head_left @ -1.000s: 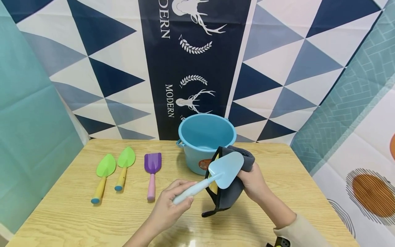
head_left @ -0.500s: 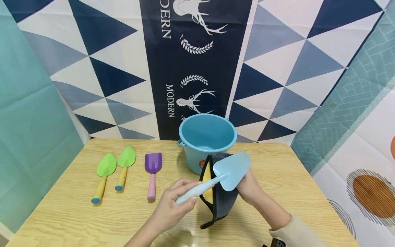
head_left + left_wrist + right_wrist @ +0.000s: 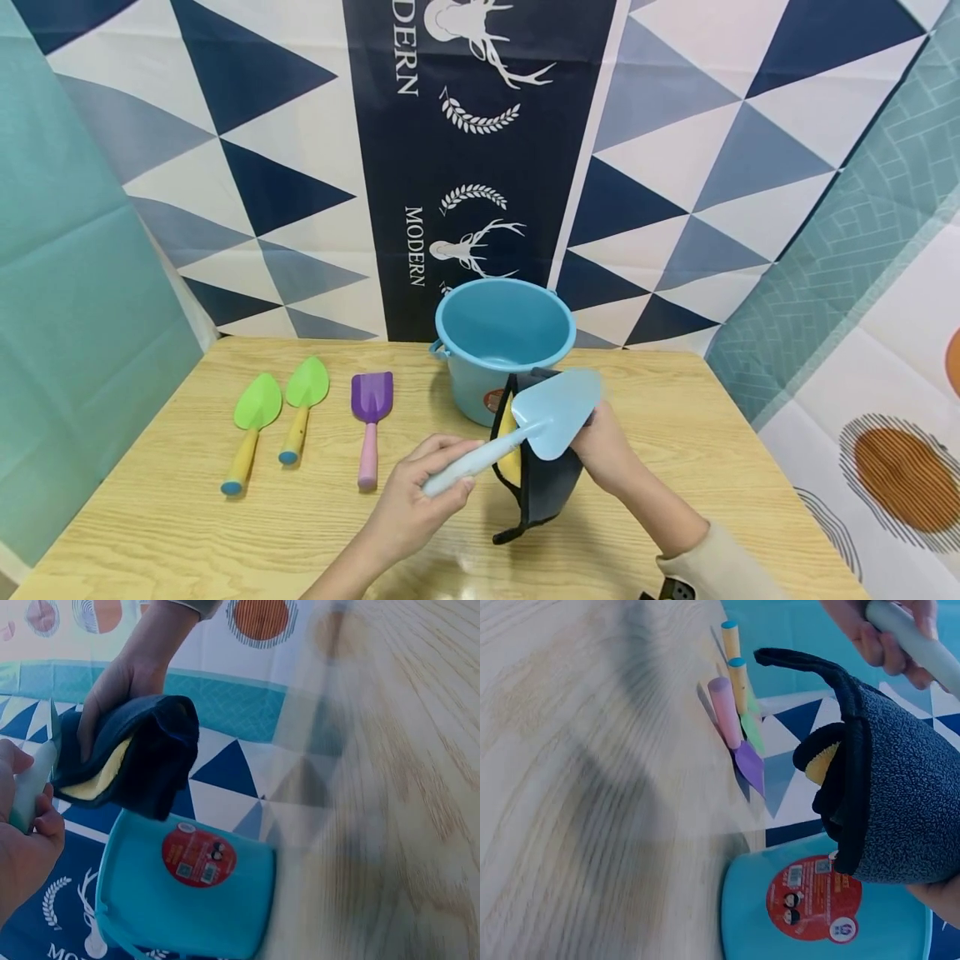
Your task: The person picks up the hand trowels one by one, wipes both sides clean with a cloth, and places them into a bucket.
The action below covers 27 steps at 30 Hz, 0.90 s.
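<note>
My left hand (image 3: 420, 504) grips the pale handle of a light blue garden trowel (image 3: 558, 414), its blade pointing up and to the right. My right hand (image 3: 606, 450) holds a dark grey cleaning cloth (image 3: 551, 487) with black edging and a yellow underside, folded behind the blade; the blade hides some of its fingers. In the left wrist view, the folded cloth (image 3: 161, 761) lies right against the trowel's thin edge. A loop hangs off a corner of the cloth (image 3: 922, 787) in the right wrist view.
Behind the hands stands a blue bucket (image 3: 467, 387) with a red label, near the table's back edge. On the left of the wooden table (image 3: 187, 533) lie a purple shovel (image 3: 372, 397) with a pink handle and two green trowels (image 3: 258, 404) with yellow handles.
The cloth and right hand have moved down and slightly left, and the cloth's fold over the top has dropped behind the blade. The trowel has shifted slightly right overall, then back a little left.
</note>
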Tool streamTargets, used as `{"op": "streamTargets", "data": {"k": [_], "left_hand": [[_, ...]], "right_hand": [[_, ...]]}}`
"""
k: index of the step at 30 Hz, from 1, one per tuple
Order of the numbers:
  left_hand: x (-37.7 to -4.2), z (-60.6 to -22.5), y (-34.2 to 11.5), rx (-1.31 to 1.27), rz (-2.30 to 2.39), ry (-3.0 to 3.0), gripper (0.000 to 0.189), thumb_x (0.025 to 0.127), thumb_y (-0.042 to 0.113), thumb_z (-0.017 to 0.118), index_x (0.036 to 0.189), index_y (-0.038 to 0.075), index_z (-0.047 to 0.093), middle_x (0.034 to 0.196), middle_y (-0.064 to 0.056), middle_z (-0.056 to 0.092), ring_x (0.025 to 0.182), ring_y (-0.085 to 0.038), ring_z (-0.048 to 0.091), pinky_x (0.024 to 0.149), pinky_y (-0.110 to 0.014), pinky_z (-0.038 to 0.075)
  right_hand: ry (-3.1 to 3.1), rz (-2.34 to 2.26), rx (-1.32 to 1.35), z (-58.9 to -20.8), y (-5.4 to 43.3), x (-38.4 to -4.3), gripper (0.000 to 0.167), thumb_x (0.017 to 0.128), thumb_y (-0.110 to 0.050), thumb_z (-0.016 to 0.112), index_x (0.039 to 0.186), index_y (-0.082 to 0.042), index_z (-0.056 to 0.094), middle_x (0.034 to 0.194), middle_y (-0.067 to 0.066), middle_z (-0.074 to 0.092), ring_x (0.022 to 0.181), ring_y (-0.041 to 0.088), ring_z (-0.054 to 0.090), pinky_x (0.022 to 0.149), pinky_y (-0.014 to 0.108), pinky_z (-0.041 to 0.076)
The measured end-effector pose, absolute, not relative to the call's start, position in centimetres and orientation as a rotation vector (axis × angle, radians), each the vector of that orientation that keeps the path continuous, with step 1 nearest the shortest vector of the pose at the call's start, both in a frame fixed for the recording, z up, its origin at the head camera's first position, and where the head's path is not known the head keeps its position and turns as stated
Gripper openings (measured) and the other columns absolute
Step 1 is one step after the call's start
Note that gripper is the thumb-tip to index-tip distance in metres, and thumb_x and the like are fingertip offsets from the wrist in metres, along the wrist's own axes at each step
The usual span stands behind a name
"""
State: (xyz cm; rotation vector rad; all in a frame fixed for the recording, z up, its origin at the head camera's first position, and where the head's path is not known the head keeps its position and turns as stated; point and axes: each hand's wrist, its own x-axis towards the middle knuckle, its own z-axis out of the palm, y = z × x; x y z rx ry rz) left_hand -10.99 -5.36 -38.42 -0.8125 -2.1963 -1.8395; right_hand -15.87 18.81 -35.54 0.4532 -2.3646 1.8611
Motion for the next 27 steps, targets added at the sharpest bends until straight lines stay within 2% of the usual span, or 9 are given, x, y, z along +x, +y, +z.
{"op": "streamTargets", "data": {"k": [4, 9, 15, 19, 23, 27], "left_hand": [[-11.1, -38.8, -5.8, -0.769, -1.822, -2.212, 0.036, 0.085, 0.005, 0.064, 0.121, 0.008, 0.063, 0.113, -0.009, 0.061, 0.091, -0.008, 0.055, 0.071, -0.024, 0.052], [-11.4, -39.1, -6.2, -0.722, -1.785, -2.216, 0.037, 0.084, 0.005, 0.064, 0.121, 0.006, 0.062, 0.113, -0.007, 0.061, 0.093, -0.008, 0.055, 0.072, -0.024, 0.053], [-11.6, -39.0, -6.0, -0.682, -1.805, -2.220, 0.039, 0.084, 0.006, 0.065, 0.122, 0.010, 0.062, 0.112, -0.005, 0.060, 0.092, -0.009, 0.055, 0.071, -0.025, 0.052], [-11.7, -38.7, -6.0, -0.651, -1.842, -2.225, 0.039, 0.084, 0.007, 0.065, 0.123, 0.012, 0.062, 0.113, -0.005, 0.059, 0.091, -0.012, 0.054, 0.069, -0.025, 0.052], [-11.8, -38.5, -5.9, -0.641, -1.855, -2.206, 0.039, 0.084, 0.006, 0.064, 0.122, 0.012, 0.062, 0.114, -0.006, 0.059, 0.089, -0.011, 0.054, 0.066, -0.025, 0.053], [-11.9, -38.3, -5.8, -0.622, -1.846, -2.187, 0.040, 0.083, 0.005, 0.065, 0.122, 0.010, 0.062, 0.114, -0.006, 0.059, 0.089, -0.011, 0.054, 0.065, -0.025, 0.053]], "right_hand": [[-2.316, 2.020, 0.360, -34.9, 19.5, -16.0, 0.036, 0.086, -0.003, 0.059, 0.120, -0.011, 0.051, 0.104, -0.010, 0.058, 0.094, 0.005, 0.057, 0.082, 0.021, 0.050], [-2.223, 2.126, 0.456, -34.4, 20.1, -16.1, 0.043, 0.088, -0.004, 0.059, 0.128, -0.013, 0.048, 0.112, -0.008, 0.058, 0.098, 0.005, 0.061, 0.082, 0.025, 0.053], [-2.253, 2.111, 0.583, -34.3, 19.9, -15.8, 0.040, 0.087, -0.001, 0.060, 0.123, -0.016, 0.052, 0.108, -0.007, 0.060, 0.097, 0.007, 0.061, 0.082, 0.028, 0.053], [-2.329, 2.008, 0.536, -34.2, 19.4, -15.5, 0.035, 0.086, -0.004, 0.063, 0.119, -0.010, 0.053, 0.103, -0.008, 0.061, 0.092, 0.008, 0.062, 0.079, 0.029, 0.054], [-2.388, 1.902, 0.458, -34.5, 18.8, -15.4, 0.043, 0.084, -0.006, 0.066, 0.124, -0.004, 0.050, 0.107, -0.004, 0.060, 0.094, 0.007, 0.061, 0.080, 0.029, 0.053], [-2.447, 1.740, 0.547, -35.0, 18.4, -15.2, 0.048, 0.082, -0.006, 0.068, 0.127, -0.005, 0.050, 0.116, 0.007, 0.060, 0.099, 0.004, 0.059, 0.083, 0.028, 0.051]]}}
